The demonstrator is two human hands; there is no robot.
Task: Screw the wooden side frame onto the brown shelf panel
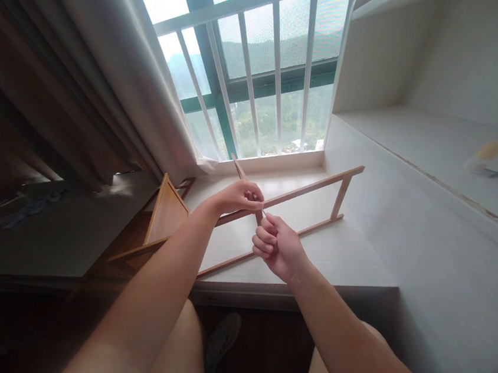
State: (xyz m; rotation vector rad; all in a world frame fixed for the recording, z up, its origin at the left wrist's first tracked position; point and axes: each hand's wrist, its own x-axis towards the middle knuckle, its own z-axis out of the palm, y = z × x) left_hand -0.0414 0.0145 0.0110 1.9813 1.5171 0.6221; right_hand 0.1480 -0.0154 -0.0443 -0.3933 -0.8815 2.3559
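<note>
My left hand [248,197] is closed over the spot where a short wooden strip [238,166] crosses the upper rail of a light wooden frame [315,187]. Its thumb and finger meet at this crossing, and the hand covers most of what they grip. Just below and to the right, my right hand [279,243] is curled, pinching a thin pale rod [264,213] between thumb and forefinger. The rod's tip points toward the left fingertips; its other end is hidden in the fist. The frame's long lower rail [227,265] runs beneath both hands to a short crosspiece [341,197] at right.
Under the frame is a white ledge [357,260] before a barred window [269,82]. An orange-brown wooden panel piece [168,213] stands at left, near a grey curtain [123,66]. On the right, a white shelf [441,135] holds a blurred yellow item [492,150] and small metal things.
</note>
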